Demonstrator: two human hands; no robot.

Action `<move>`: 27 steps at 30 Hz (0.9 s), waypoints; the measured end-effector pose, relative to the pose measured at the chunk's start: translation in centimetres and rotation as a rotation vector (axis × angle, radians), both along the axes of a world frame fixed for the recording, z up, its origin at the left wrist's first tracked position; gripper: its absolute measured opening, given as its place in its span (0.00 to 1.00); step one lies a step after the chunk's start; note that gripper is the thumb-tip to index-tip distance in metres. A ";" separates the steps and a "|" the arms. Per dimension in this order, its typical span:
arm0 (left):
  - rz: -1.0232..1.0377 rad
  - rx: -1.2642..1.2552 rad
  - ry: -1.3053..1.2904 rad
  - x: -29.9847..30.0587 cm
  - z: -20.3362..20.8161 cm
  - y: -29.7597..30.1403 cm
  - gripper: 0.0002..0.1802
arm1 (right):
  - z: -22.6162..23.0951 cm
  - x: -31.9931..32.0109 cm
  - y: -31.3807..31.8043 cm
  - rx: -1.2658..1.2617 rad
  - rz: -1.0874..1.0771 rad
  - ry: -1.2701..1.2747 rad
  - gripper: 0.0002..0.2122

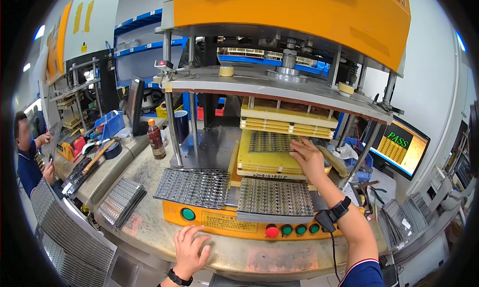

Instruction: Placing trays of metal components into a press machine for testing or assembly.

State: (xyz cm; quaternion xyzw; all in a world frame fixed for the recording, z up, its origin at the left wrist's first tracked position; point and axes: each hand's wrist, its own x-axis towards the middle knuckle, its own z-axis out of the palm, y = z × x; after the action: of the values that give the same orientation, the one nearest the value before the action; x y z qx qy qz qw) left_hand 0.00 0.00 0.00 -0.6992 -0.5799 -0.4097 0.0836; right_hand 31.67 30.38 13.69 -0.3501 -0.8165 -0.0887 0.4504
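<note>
My right hand reaches under the press's upper plate, its fingers extended over the right end of a perforated circuit panel. That panel lies on the yellow test fixture; whether the fingertips grip its edge is hard to see. A black strap with a cord circles my right wrist. My left hand hovers near the front of the orange control base, palm down, fingers apart and holding nothing. Between my hands, one panel stack sits before the fixture. Another stack lies to its left.
The upper plate carries a yellow fixture block above my right hand. A red button and several green ones line the base. More panels lie at left. A bottle stands behind; a monitor is at right. Another person works far left.
</note>
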 end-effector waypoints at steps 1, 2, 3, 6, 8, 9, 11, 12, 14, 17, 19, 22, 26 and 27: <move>0.013 0.006 -0.004 0.1 0.1 0.0 0.14 | 0.0 0.1 0.1 0.019 -0.003 -0.008 0.12; 0.026 0.013 -0.009 0.2 0.1 0.1 0.14 | 0.0 0.3 0.0 0.039 -0.007 -0.015 0.12; 0.029 0.014 -0.010 0.1 0.1 0.0 0.14 | 0.1 0.1 0.0 0.041 -0.003 -0.016 0.12; 0.035 0.020 -0.019 0.1 0.1 0.0 0.13 | 0.3 0.0 -0.2 0.060 -0.020 -0.067 0.13; 0.039 0.023 -0.011 0.0 0.0 -0.1 0.13 | 0.1 0.1 -0.3 0.003 -0.005 -0.093 0.13; 0.038 0.023 -0.010 0.0 0.0 -0.2 0.13 | 0.2 0.1 -0.3 0.003 -0.006 -0.093 0.13; 0.048 0.021 -0.008 0.0 0.0 -0.3 0.13 | 0.4 -0.1 -0.5 -0.052 -0.003 -0.115 0.13; 0.046 0.020 -0.007 0.0 -0.1 -0.3 0.13 | 0.7 -0.2 -0.6 -0.054 -0.005 -0.114 0.13; 0.050 0.012 -0.011 0.0 -0.1 -0.3 0.13 | 1.4 -0.2 -0.8 -0.150 -0.024 -0.176 0.14; 0.058 0.070 -0.031 0.7 0.7 0.1 0.09 | 2.2 0.9 -0.3 -0.216 0.015 -0.319 0.17; 0.026 0.036 -0.048 0.3 0.2 0.5 0.08 | 2.7 1.2 -2.0 -0.129 -0.047 -0.327 0.18; 0.019 -0.025 -0.041 -0.4 -0.7 0.5 0.07 | 3.4 0.3 -8.0 -0.164 -0.046 -0.411 0.21; 0.060 -0.068 -0.084 -0.2 -0.5 0.5 0.04 | 0.5 -0.9 -16.8 0.017 0.051 -0.510 0.17; 0.048 -0.062 -0.079 0.3 -0.3 0.5 0.04 | -0.1 -1.1 -18.1 0.034 0.084 -0.492 0.17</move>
State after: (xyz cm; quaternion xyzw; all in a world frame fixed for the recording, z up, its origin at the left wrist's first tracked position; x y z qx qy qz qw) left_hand 0.31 0.52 -0.27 -0.6706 -0.6118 -0.4166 0.0488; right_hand 30.58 12.33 13.62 -0.2761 -0.9139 -0.1661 0.2470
